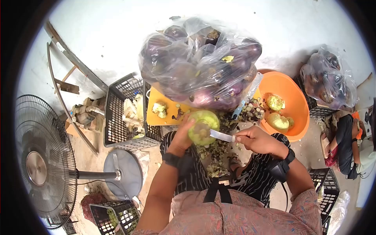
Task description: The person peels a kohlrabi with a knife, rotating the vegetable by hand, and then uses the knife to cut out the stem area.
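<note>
My left hand (183,136) is wrapped round a large peeled eggplant (205,117), pale green with a brownish patch facing me. In my right hand (256,140) is a knife (222,135) with a light blade, its tip touching or very near the eggplant's right side. Just beyond my hands, a big clear plastic bag (192,74) of purple eggplants rests on a yellow-orange board (154,117). Peeled pieces (159,109) lie on the board's left part. To the right, an orange basin (299,96) holds several peeled eggplants (278,121). Dark and green peelings (219,158) cover the floor between my legs.
A black crate (113,135) with pale scraps stands left of the board. Further left is a standing fan (37,162) on a round base (123,172). Another bag of eggplants (325,80) sits at right, near a seated person (344,141). A blue-handled tool (237,111) lies by the board's right edge.
</note>
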The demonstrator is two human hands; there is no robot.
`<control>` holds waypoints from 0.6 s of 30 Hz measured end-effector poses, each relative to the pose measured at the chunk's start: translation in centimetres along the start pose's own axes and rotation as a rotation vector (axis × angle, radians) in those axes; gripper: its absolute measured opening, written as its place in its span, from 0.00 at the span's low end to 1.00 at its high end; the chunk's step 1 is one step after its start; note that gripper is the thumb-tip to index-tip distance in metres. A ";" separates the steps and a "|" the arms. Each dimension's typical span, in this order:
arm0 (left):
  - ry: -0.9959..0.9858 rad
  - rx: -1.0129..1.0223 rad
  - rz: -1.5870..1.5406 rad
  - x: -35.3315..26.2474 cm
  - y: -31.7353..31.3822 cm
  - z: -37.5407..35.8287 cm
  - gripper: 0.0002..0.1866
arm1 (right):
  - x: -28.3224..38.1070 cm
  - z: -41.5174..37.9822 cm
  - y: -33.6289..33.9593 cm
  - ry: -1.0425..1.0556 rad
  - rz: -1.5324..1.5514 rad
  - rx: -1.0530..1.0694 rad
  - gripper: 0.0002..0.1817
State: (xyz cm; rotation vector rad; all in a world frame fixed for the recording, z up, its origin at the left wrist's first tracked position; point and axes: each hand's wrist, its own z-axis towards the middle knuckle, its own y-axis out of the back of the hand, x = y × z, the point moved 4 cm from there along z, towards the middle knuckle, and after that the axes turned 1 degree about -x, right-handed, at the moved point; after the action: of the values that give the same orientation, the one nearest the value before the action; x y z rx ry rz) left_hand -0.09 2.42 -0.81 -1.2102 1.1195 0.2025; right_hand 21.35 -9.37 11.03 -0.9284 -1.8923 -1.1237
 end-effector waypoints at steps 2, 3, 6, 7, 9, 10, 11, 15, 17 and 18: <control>-0.062 -0.052 0.055 0.2 0.3 0.0 0.25 | -0.8 0.3 -0.8 -0.065 0.135 0.051 0.13; -0.099 -0.081 -0.064 0.2 0.4 0.0 0.26 | -0.9 0.4 -1.7 -0.064 0.132 0.051 0.13; -0.155 -0.150 -0.247 -1.2 -1.4 -0.5 0.27 | -1.2 0.5 -5.7 -0.293 0.624 0.014 0.18; -0.166 -0.184 -0.312 -1.7 -2.0 -0.7 0.28 | -0.9 0.6 -6.6 -0.291 0.625 0.018 0.18; -0.190 -0.211 -0.308 -1.7 -1.9 -0.7 0.28 | -0.5 0.5 -8.2 -0.294 0.832 -0.006 0.17; -0.211 -0.220 -0.300 -1.8 -2.0 -0.8 0.28 | -0.6 0.5 -8.8 -0.285 0.855 0.009 0.16; -0.233 -0.226 -0.293 -2.0 -2.1 -0.8 0.28 | -0.4 0.4 -9.2 -0.283 0.856 0.008 0.16; -0.248 -0.228 -0.316 -2.1 -2.7 -0.8 0.29 | -0.4 0.5 -11.4 -0.319 1.020 -0.049 0.17; -0.270 -0.266 -0.301 -2.2 -2.7 -0.8 0.29 | -0.2 0.7 -11.9 -0.314 1.061 -0.070 0.18; -0.273 -0.266 -0.302 -2.2 -2.5 -0.8 0.29 | 0.1 0.7 -11.9 -0.300 1.054 -0.075 0.18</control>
State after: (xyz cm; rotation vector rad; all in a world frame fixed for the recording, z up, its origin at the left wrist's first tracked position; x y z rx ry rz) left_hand 0.04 1.66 2.54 -1.5209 0.6766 0.2819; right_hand 10.96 -12.93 6.39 -1.8911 -1.2163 -0.4119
